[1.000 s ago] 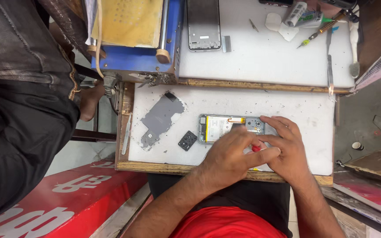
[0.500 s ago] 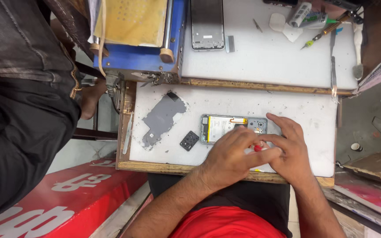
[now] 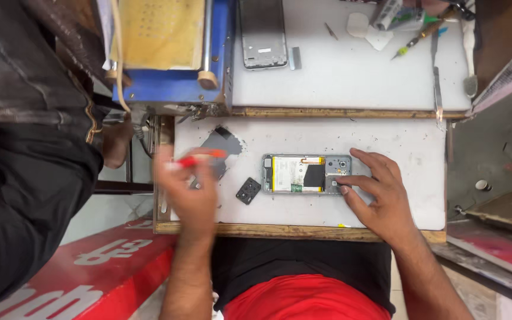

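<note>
Fingers of right hand (image 3: 380, 192) press one opened phone (image 3: 306, 174); blurred left hand (image 3: 188, 189) seemingly grips one red screwdriver (image 3: 200, 157).

Both forearms are bare from wrist to elbow, with no sleeves, watch, bracelet or rings in sight. The left hand (image 3: 188, 189) shows blurred, so its fingers (image 3: 167, 163) are hard to make out. The right hand (image 3: 380, 192) is sharp, its fingers (image 3: 351, 181) bare with short nails. The torso wears a red shirt (image 3: 303, 299) below a black band of cloth (image 3: 297, 261).

Probably phone repair shop: opened phone (image 3: 306, 174), screwdrivers (image 3: 417, 40), white bench (image 3: 398, 142)
</note>
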